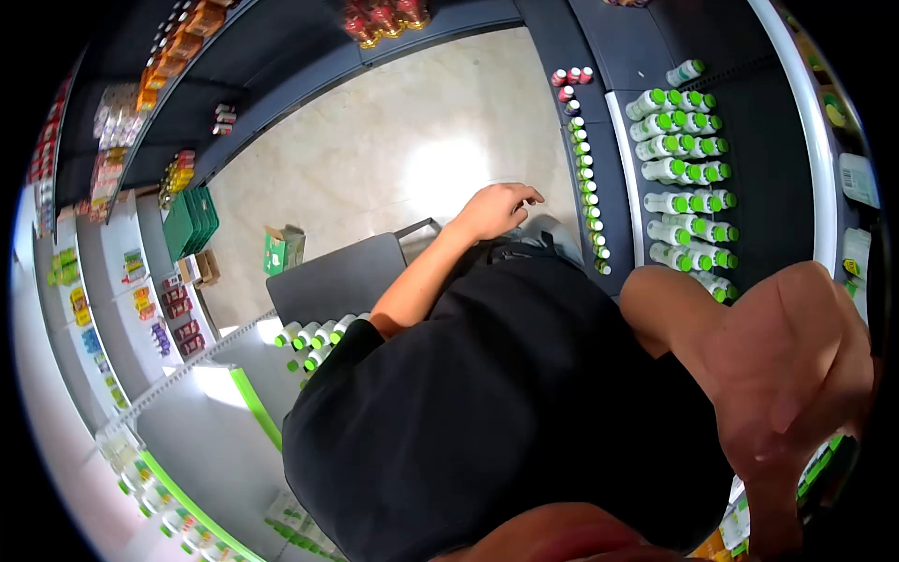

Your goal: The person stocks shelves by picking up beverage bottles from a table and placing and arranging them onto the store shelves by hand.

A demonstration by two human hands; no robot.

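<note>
My left hand hangs in front of my waist, fingers loosely bent and slightly apart, holding nothing. It is nearest to the black clothing on my torso. My right hand is raised close to the camera at the right edge and looks large. Its fingers run out to the edge of the view, so what they touch, if anything, is hidden. Rows of white bottles with green caps lie on the dark shelf to the right. A line of small green-capped bottles runs along the lower shelf edge.
A dark grey panel is on my left, beside more green-capped bottles. A green carton and green crates stand on the pale floor. Stocked shelves line the left; red-wrapped goods are at the back.
</note>
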